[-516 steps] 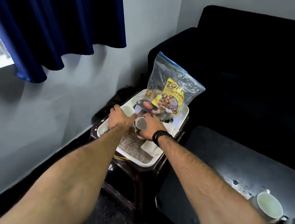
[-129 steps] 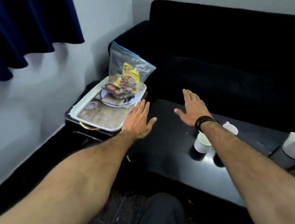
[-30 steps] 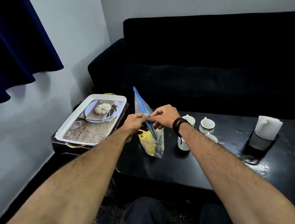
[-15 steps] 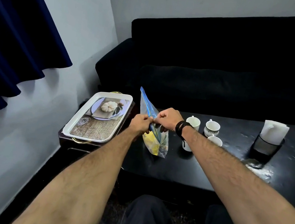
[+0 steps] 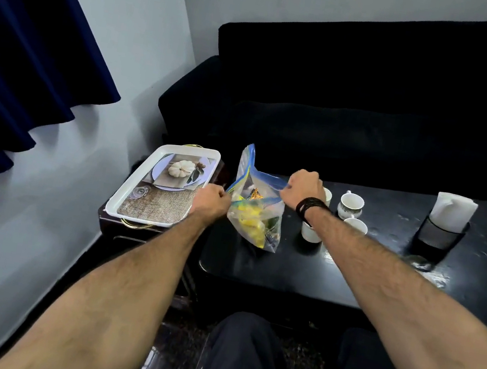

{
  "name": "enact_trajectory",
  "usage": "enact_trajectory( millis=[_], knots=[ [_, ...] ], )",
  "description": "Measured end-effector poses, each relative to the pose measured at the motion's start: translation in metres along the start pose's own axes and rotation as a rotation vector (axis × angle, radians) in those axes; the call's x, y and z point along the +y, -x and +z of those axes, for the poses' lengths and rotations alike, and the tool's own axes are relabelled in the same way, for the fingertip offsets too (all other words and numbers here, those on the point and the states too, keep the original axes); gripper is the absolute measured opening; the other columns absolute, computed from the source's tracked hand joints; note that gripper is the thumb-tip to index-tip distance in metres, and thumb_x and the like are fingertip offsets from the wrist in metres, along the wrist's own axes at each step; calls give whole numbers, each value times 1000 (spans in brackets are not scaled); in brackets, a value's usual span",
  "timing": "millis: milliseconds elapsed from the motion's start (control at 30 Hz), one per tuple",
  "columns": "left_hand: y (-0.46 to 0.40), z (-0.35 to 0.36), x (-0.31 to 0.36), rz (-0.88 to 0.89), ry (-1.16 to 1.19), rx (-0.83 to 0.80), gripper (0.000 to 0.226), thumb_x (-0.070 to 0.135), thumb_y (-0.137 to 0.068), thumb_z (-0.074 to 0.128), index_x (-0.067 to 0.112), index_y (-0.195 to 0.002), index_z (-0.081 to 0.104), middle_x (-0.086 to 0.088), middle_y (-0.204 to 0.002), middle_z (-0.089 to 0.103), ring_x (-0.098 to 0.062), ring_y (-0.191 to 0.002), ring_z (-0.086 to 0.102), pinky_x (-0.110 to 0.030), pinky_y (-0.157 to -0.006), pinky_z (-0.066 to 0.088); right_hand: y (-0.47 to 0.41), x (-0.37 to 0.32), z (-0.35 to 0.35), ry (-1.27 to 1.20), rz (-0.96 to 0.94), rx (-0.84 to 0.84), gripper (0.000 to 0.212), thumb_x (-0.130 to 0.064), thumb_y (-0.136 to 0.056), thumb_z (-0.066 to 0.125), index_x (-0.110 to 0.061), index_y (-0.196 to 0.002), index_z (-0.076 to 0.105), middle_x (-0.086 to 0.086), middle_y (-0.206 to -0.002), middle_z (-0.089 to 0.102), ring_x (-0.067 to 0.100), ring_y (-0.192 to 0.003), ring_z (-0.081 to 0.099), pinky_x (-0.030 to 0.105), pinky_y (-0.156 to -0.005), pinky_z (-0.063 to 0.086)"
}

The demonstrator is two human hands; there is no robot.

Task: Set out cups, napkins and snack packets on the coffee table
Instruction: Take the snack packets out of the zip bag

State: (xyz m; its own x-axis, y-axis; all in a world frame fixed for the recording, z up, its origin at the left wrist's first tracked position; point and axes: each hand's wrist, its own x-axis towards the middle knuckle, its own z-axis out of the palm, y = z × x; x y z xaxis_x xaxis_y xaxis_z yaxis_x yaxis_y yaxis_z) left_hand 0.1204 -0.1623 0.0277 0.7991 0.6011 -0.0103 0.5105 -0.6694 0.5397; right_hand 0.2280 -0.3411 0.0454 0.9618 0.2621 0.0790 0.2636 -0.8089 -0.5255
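Observation:
A clear zip bag [image 5: 254, 215] with a blue seal strip stands on the left end of the black coffee table [image 5: 348, 281]; yellow snack packets show inside it. My left hand [image 5: 211, 203] pinches the near side of the bag's mouth and my right hand [image 5: 304, 190] pinches the far side, so the mouth gapes between them. White cups [image 5: 350, 205] stand just right of the bag, partly hidden by my right wrist. White napkins [image 5: 453, 211] stick up from a dark holder [image 5: 440, 235] at the table's right.
A white printed tray [image 5: 167, 185] lies on a small dark stool left of the table. A black sofa [image 5: 363, 108] runs behind the table. Blue curtains [image 5: 24, 54] hang at the left wall. My knees [image 5: 240, 362] are below the table's front edge.
My hands, close together on the bag's seal half a second ago, have pulled apart, and the bag's mouth has opened wide.

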Motion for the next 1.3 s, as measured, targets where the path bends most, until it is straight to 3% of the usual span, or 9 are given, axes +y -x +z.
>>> enact_trajectory(
  millis=[133,233,367,467,600,800,967,1133,1300],
  knots=[
    [11,7,20,146,69,-122,38,22,-92,55,17,-55,45,-1,-62,54,-19,-63,51,-26,-57,36,2,-22,3,-60,-132,-93,39,-37,-74,74,-22,-110,68,4,-106,69,28,-100,67,35,-82,56],
    [14,14,35,137,14,-129,34,31,-83,57,16,-53,48,-3,-63,55,-21,-60,52,-27,-58,40,1,-38,2,-8,-230,-79,22,-43,-80,71,-26,-94,72,2,-93,70,26,-91,68,30,-71,49],
    [5,3,39,-8,-203,23,50,61,-88,50,13,-90,63,-6,-87,64,-25,-81,65,-33,-69,50,1,-39,6,41,-351,-71,10,-37,-82,67,-27,-79,66,-1,-80,64,28,-85,68,27,-65,43],
    [-1,-2,40,53,-310,117,42,52,-96,44,14,-98,63,-4,-87,62,-28,-83,63,-36,-73,48,1,-34,10,20,-376,-73,12,-35,-85,63,-25,-84,68,1,-83,67,28,-82,68,29,-66,49],
    [1,-1,42,51,-295,209,29,34,-96,42,18,-78,59,-5,-81,68,-25,-72,64,-33,-71,51,-13,-20,-3,-80,-125,119,15,-23,-88,54,-12,-93,64,17,-96,67,38,-90,67,37,-75,54],
    [-9,-19,37,-63,-261,250,36,31,-97,38,11,-104,67,-12,-98,69,-31,-88,66,-38,-77,50,-31,0,-16,-99,-9,175,18,-29,-89,58,-12,-97,61,17,-98,67,39,-94,67,37,-76,51],
    [0,-12,45,-31,-120,85,26,35,-88,52,15,-101,61,-9,-102,68,-26,-83,59,-33,-75,47,-24,-15,-17,-46,-18,-121,55,-38,-75,74,-16,-119,50,9,-109,63,32,-99,64,37,-78,53],
    [10,-12,40,1,-1,-84,47,35,-80,65,11,-117,48,-10,-109,61,-27,-96,59,-37,-79,50,-15,-27,-25,-20,-35,-384,62,-5,-70,77,-7,-121,41,13,-96,61,25,-66,66,27,-41,49],
    [12,-29,31,0,53,27,34,26,-82,63,15,-109,46,-7,-101,61,-29,-92,60,-41,-85,52,-15,-12,-34,-13,-5,-80,50,-9,-78,68,-8,-122,45,20,-119,59,40,-108,62,40,-78,52]
  ],
)
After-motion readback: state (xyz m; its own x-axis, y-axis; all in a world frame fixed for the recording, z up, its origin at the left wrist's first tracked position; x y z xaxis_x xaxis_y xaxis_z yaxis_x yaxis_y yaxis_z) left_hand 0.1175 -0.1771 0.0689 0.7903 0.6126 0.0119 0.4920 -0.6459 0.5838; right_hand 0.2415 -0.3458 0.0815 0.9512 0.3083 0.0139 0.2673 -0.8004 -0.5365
